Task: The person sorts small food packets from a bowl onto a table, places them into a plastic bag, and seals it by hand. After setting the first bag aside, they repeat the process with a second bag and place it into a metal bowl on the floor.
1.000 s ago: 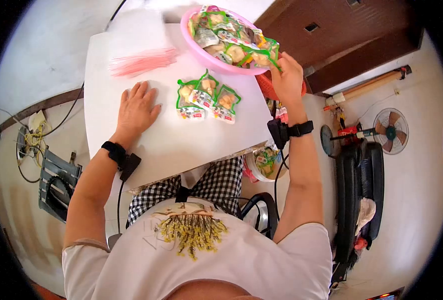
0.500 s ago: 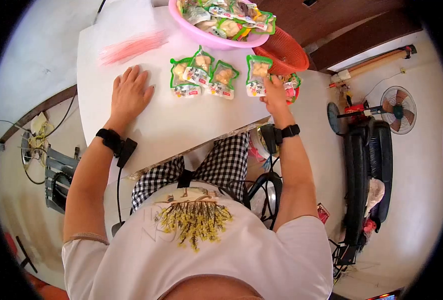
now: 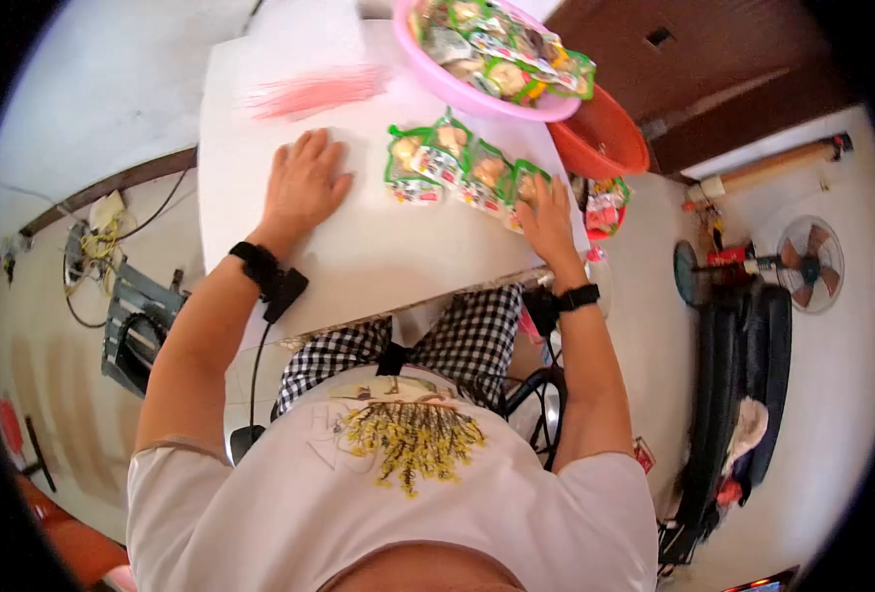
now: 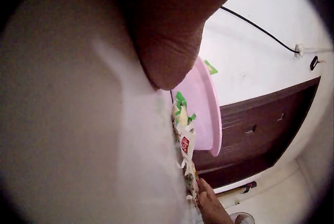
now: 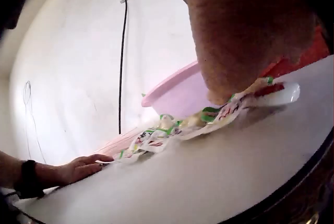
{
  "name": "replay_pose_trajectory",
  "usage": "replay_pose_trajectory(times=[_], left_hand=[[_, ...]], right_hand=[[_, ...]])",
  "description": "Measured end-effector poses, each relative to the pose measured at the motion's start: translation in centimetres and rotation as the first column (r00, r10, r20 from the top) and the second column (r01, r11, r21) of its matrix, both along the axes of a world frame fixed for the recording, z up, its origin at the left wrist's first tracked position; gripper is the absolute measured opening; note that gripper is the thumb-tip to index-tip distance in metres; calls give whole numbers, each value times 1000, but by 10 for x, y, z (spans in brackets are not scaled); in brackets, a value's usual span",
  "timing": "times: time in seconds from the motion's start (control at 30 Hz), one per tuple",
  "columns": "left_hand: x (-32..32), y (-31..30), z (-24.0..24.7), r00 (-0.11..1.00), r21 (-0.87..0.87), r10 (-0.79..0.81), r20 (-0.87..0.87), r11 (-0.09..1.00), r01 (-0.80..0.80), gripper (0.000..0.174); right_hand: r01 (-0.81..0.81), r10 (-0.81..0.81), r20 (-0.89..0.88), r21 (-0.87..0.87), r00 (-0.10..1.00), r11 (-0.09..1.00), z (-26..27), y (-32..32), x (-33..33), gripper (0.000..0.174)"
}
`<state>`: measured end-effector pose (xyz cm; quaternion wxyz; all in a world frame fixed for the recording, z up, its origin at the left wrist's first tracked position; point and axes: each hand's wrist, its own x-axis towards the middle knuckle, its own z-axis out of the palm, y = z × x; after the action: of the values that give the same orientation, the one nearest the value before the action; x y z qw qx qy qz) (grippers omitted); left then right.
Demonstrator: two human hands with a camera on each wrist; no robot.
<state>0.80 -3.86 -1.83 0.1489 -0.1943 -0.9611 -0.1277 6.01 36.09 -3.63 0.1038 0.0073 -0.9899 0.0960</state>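
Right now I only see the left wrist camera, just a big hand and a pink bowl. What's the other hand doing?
Observer: The right hand rests flat on the end snack packet on the white table.
Operator: How many are lined up?
Observer: Four packets in a row, slightly overlapping.
Operator: Anything else up there?
Observer: A red basket, just right of the pink bowl.

On your surface, a filled pink basin sits at the far edge, toward the right corner. A red basket shows just past that corner. A pink bundle of strips lies near the far left corner. A fan stands on the floor, well off the right edge.
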Motion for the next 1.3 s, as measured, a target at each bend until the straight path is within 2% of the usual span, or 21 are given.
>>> replay_pose_trajectory(times=[0.03, 0.07, 0.17, 0.23, 0.3, 0.37, 0.4, 0.47, 0.5, 0.53, 0.57, 0.73, 0.83, 0.93, 1.03, 1.13, 1.23, 1.3], left_hand=[[-1, -1, -5, 999, 22, -7, -37, 1000, 8, 38], [-2, -1, -7, 999, 27, -6, -44, 1000, 7, 38], [-2, -2, -1, 1000, 35, -6, -3, 999, 6, 38], [-2, -2, -7, 999, 43, 0, -43, 999, 2, 42], [0, -4, -4, 999, 58, -10, 30, 998, 8, 43], [-4, -6, -10, 998, 85, -34, -50, 996, 39, 38], [-6, -7, -12, 995, 100, -48, -88, 993, 57, 36], [-24, -18, 5, 991, 136, -46, 126, 990, 29, 28], [-35, -24, 18, 972, 152, -51, 230, 988, 16, 25], [-45, -31, 32, 998, 216, -36, 48, 976, 25, 18], [-59, -38, 39, 1000, 210, -16, -27, 977, 21, 16], [-119, -46, 49, 991, 138, 32, -129, 990, -14, 19], [-144, -39, 44, 996, 99, 42, -81, 995, -34, 24], [-160, -35, 39, 997, 22, 73, -37, 997, -72, 20], [-174, -38, 44, 989, 39, 62, 132, 997, -67, 24], [-185, -46, 37, 990, 176, 85, 113, 979, -104, 28], [-198, -56, 32, 978, 168, 66, 198, 981, -101, 28], [-199, -60, 32, 983, 243, 32, 178, 967, -75, 27]], right_hand=[[-87, 87, -3, 6, 996, 996, -8, -3, -5, 67], [-155, 168, 75, -156, 983, 976, -13, -3, -11, 70], [-107, 126, 135, -143, 983, 984, -9, -23, -17, 72], [-122, 136, 129, -110, 982, 986, -13, -32, -28, 73], [-118, 134, 121, -130, 984, 985, -11, -46, -33, 74], [-99, 123, 113, -198, 986, 975, -1, -59, -34, 75], [-86, 99, 72, -168, 993, 982, 5, -63, -29, 73], [-47, 45, -17, -109, 999, 993, 18, -71, -13, 70], [-78, 66, -73, -183, 995, 980, 30, -78, 0, 68], [-111, 80, -127, -255, 989, 961, 43, -87, 15, 65], [-145, 89, -182, -324, 979, 935, 53, -91, 29, 62], [-136, 85, -166, -327, 982, 935, 68, -81, 78, 52], [-91, 52, -132, -317, 990, 944, 75, -74, 95, 47], [-31, 2, -87, -331, 996, 943, 84, -72, 104, 40], [2, -26, -65, -352, 998, 936, 88, -69, 105, 36], [-12, -11, -65, -344, 998, 939, 88, -67, 103, 34], [-75, 43, -98, -342, 994, 937, 92, -71, 100, 33], [-112, 75, -122, -340, 990, 934, 96, -75, 99, 32]])
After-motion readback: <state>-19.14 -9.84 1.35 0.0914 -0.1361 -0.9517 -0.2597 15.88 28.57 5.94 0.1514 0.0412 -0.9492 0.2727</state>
